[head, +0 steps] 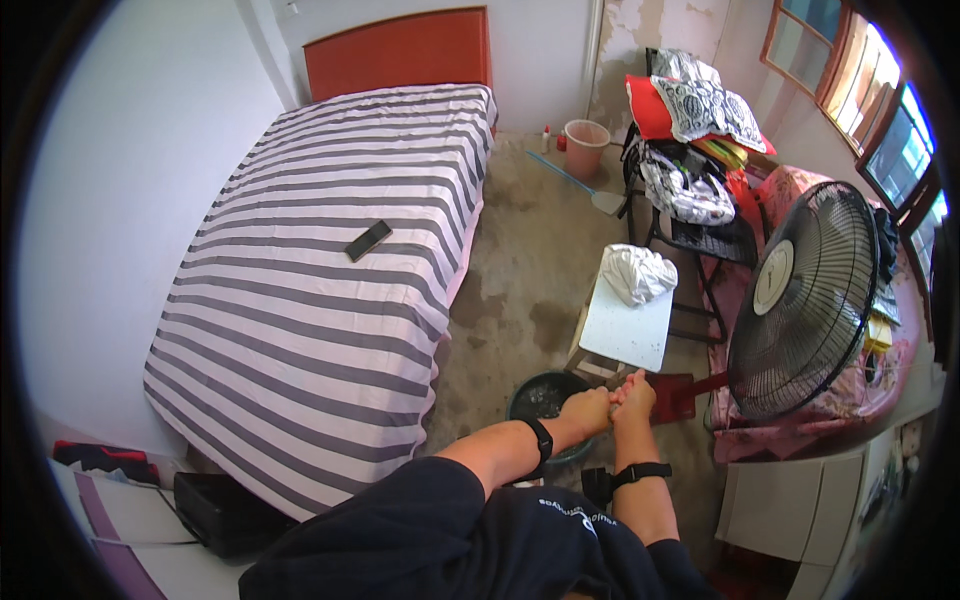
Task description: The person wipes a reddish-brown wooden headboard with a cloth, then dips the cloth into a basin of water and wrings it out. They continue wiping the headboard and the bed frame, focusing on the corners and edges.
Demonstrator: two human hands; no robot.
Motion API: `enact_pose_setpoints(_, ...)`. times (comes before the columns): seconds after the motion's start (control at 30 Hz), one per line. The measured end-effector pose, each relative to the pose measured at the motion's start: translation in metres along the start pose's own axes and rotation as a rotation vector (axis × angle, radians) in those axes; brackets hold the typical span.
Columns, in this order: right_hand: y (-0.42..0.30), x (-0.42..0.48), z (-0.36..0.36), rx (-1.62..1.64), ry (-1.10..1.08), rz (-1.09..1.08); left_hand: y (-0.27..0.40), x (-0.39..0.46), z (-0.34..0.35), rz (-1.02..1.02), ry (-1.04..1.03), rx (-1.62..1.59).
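Observation:
My left hand [588,412] and my right hand [634,393] are close together, both with curled fingers, above the right edge of a dark green basin [517,401]. The basin stands on the floor and seems to hold water. Whether something small is between my fingers cannot be made out. Just beyond my hands is a small stool with a white top [626,330] that bears dark specks or drops. A bunched white cloth [639,274] lies on its far end. Black straps are around both wrists or forearms.
At the left is a bed with a striped sheet [322,315], a phone [368,241] lying on it. A standing fan [806,300] is close at the right. Beyond the stool are a black chair [701,240] piled with bags and pillows, a pink bucket [586,150] and a blue-handled dustpan [608,202].

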State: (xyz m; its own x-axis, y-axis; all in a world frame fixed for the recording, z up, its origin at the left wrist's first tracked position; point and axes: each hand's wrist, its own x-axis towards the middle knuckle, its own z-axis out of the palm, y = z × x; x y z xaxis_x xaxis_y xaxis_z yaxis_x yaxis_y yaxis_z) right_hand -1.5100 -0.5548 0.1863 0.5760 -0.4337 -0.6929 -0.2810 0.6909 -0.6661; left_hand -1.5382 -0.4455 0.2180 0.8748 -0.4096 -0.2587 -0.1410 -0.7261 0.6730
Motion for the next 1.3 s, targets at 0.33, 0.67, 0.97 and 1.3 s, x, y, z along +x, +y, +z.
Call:
enact_pose_setpoints(0.33, 0.002, 0.008, -0.005, 0.133, -0.005, 0.081, -0.015, 0.007, 0.017, 0.107, 0.121, -0.027)
enact_pose_setpoints(0.67, -0.039, -0.032, -0.030, -0.210, -0.500, 0.090, -0.003, -0.001, -0.044, -0.343, -0.300, -1.020)
enact_pose_setpoints(0.97, -0.053, -0.031, -0.062, 0.019, -0.640, -0.053, 0.010, 0.002, -0.047, -0.310, -0.409, -1.148)
enact_pose_setpoints(1.3, -0.072, -0.062, -0.086, 0.001, -0.461, -0.181, 0.057, 0.024, -0.060, -0.217, -0.426, -1.101)
